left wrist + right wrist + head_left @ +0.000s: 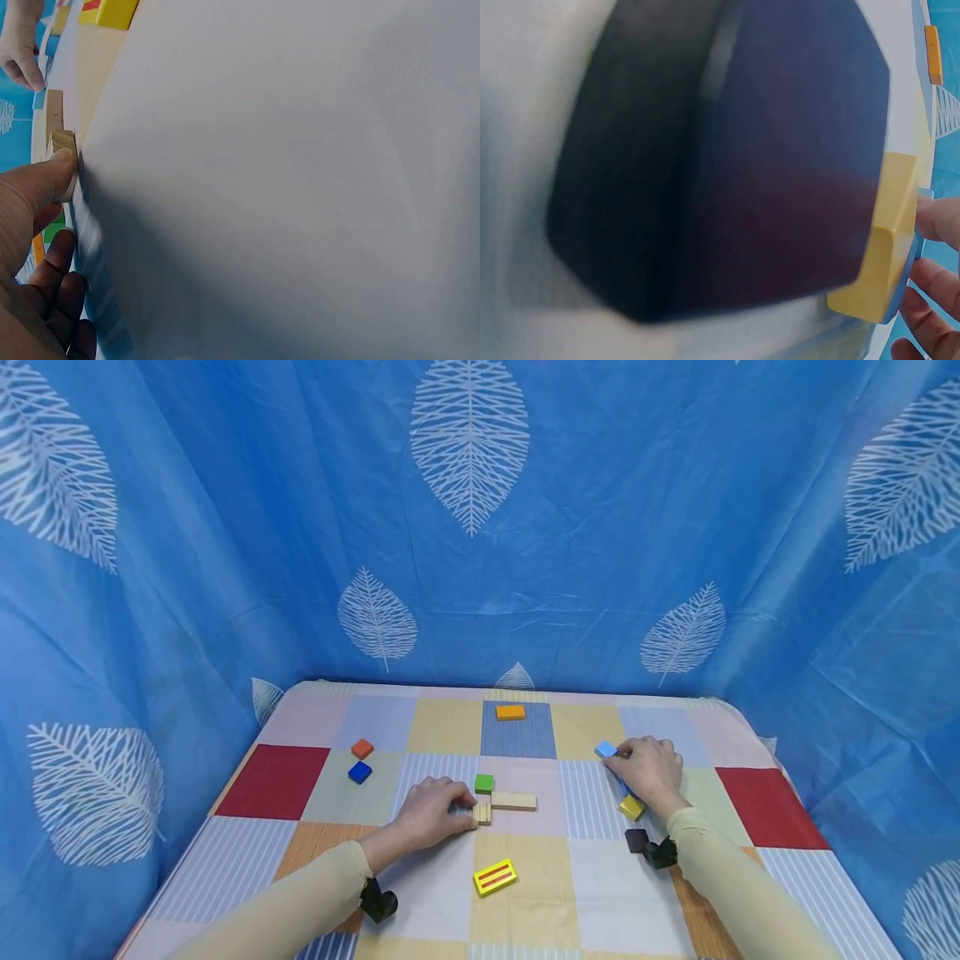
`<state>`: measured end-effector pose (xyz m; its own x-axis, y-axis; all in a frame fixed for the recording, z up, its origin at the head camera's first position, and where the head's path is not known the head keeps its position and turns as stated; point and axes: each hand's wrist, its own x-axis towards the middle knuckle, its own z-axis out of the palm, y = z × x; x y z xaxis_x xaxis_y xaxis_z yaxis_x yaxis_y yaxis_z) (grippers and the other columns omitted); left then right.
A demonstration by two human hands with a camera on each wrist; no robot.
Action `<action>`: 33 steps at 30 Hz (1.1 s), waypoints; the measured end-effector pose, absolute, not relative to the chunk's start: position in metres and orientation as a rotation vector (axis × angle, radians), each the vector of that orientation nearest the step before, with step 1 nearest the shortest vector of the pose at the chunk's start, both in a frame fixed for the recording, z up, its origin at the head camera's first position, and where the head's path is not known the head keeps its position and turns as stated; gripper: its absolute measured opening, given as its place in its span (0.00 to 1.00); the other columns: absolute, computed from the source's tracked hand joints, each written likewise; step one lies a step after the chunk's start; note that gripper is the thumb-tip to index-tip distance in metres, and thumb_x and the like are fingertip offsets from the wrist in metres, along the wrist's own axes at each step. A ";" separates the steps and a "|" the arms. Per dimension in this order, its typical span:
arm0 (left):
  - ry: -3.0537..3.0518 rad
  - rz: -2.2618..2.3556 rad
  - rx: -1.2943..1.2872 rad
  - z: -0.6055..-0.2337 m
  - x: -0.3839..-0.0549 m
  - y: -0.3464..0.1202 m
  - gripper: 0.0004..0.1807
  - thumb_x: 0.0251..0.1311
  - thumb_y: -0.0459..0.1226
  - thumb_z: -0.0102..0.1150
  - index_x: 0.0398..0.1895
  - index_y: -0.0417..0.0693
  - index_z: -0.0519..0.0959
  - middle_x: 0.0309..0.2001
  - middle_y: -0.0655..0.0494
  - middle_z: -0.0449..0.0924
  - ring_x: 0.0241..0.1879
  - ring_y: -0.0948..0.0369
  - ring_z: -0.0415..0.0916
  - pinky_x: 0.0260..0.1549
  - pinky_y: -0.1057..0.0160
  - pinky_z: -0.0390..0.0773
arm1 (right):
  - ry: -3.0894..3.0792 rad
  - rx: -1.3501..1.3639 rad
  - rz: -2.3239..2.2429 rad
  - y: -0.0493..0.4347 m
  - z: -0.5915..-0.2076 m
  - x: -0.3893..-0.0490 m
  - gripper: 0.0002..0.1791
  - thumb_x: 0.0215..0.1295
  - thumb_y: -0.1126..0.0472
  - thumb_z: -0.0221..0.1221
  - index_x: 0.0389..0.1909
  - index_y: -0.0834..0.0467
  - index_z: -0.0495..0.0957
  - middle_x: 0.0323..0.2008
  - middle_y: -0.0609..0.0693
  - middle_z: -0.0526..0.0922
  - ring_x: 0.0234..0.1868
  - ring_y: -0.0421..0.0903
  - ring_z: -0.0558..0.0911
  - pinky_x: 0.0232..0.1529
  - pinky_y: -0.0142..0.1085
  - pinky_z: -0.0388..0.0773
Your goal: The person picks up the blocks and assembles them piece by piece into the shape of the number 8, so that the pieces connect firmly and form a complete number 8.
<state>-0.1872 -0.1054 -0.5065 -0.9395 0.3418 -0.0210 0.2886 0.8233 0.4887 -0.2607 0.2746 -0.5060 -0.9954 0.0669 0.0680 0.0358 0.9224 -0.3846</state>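
Wood block (483, 814) lies pinched in the left grip (432, 812).

The person wears long, plain sleeves of pale cream, 1 on each arm. The left sleeve (300, 893), on the side of the desk's (607, 893) left edge, looks mostly smooth and ends in a simple cuff (360, 860). The right sleeve (738, 877), on the side of the right edge, matches it in colour, with light creases near the hem. Beside each hem sits 1 small black device: the left device (378, 902) has an angular body with a rounded knob; the right device (662, 853) looks equally compact, its details too small to tell. Both the left hand (431, 814) and right hand (648, 772) are bare, with fine creases across the left fingers (69, 292).
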 end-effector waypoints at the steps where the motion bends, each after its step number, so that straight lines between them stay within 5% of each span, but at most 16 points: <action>1: 2.895 0.750 0.499 -0.507 -0.187 -0.105 0.13 0.57 0.49 0.74 0.44 0.60 0.84 0.40 0.66 0.78 0.41 0.61 0.68 0.46 0.53 0.67 | -3.002 -0.080 0.597 0.275 -0.506 -0.261 0.24 0.64 0.46 0.66 0.48 0.63 0.85 0.47 0.63 0.82 0.50 0.65 0.71 0.52 0.61 0.63; 33: 2.886 0.759 0.500 -0.503 -0.186 -0.105 0.14 0.57 0.49 0.75 0.43 0.58 0.85 0.39 0.66 0.78 0.41 0.60 0.68 0.45 0.53 0.67 | -2.958 0.183 0.770 0.246 -0.488 -0.249 0.21 0.65 0.49 0.67 0.51 0.58 0.85 0.52 0.58 0.81 0.56 0.62 0.72 0.55 0.59 0.68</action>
<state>-0.1863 -0.1055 -0.5033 -0.9388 0.3434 -0.0279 0.2852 0.8201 0.4961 -0.2491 0.2462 -0.4883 -0.9898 -0.0951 0.1064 -0.1349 0.8665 -0.4806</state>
